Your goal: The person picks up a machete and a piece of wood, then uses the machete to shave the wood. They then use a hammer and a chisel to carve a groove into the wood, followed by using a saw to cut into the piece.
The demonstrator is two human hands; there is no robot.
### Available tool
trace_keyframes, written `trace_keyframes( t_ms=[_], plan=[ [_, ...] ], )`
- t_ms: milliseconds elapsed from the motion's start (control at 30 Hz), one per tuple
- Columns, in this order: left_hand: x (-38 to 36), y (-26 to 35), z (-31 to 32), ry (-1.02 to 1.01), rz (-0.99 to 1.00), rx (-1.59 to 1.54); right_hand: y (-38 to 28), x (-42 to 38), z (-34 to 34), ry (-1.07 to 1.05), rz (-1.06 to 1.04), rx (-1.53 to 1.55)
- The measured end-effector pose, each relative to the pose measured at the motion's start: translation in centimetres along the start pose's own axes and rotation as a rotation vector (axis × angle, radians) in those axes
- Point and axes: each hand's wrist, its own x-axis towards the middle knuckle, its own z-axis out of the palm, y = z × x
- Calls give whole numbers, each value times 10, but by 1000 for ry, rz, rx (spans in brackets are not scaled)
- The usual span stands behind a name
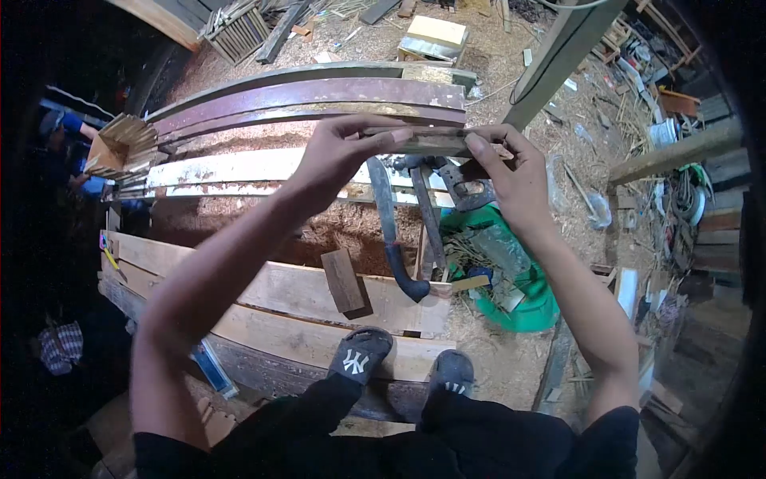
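A short flat piece of wood [435, 144] is held level in front of me, one end in each hand. My left hand [345, 152] pinches its left end between thumb and fingers, and my right hand [519, 172] pinches the right end the same way. Beyond and below it lie a machete [384, 203] with a dark curved handle, a hammer [427, 211] and a black tool handle [471, 191]. A loose wooden block [343, 281] rests on the pale planks [275, 291] near my feet.
A green tub [531, 315] with scraps stands right of the planks. Long boards [303, 100] stretch across behind the tools. A post [558, 64] rises at the right. At far left, a person [68, 132] is near a slatted wooden crate [120, 148]. Shavings cover the ground.
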Motion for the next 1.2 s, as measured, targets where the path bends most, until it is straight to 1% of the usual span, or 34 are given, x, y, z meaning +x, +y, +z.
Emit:
trace_keyframes(
  t_ms=[67,100,200,267,333,467,533,567,600,667,733,800,833,900,933,1000,1067,1100,1200],
  plan=[
    [-1,-12,8,160,-80,-166,-4,-1,-14,-1,11,-6],
    [-5,-13,13,183,-104,-256,-5,1,-17,-35,45,-22],
    [-12,-20,16,160,-68,-323,-6,-1,-24,-100,62,57],
    [-15,-16,14,172,-14,-391,-3,-4,-23,-62,32,51],
    [-16,-11,12,189,31,-430,-3,-7,-23,-70,85,200],
    [-25,-1,17,208,81,-343,2,-17,-22,-87,56,247],
    [-30,3,19,153,135,-101,4,-28,-21,-67,47,182],
    [-33,4,21,156,134,-102,3,-34,-21,-43,28,107],
    [-35,4,24,152,165,-80,0,-39,-20,-47,27,106],
    [-40,6,25,150,195,-60,-7,-49,-16,-15,82,184],
    [-44,6,26,137,151,-28,-10,-52,-15,-7,107,204],
    [-46,8,29,139,118,-27,-13,-53,-15,-30,36,179],
    [-46,9,31,147,113,-31,-12,-52,-15,-31,38,178],
    [-46,11,35,154,103,-41,-8,-48,-18,5,-34,31],
    [-45,12,36,169,116,-2,-10,-49,-19,4,-30,29],
    [-42,15,36,180,128,36,-20,-51,-19,-33,69,69],
    [-41,18,35,192,50,58,-23,-53,-18,-38,90,60],
    [-43,23,38,213,40,58,-23,-53,-18,-43,104,50],
    [-41,21,38,194,9,9,-21,-53,-17,-7,112,90]
  ],
)
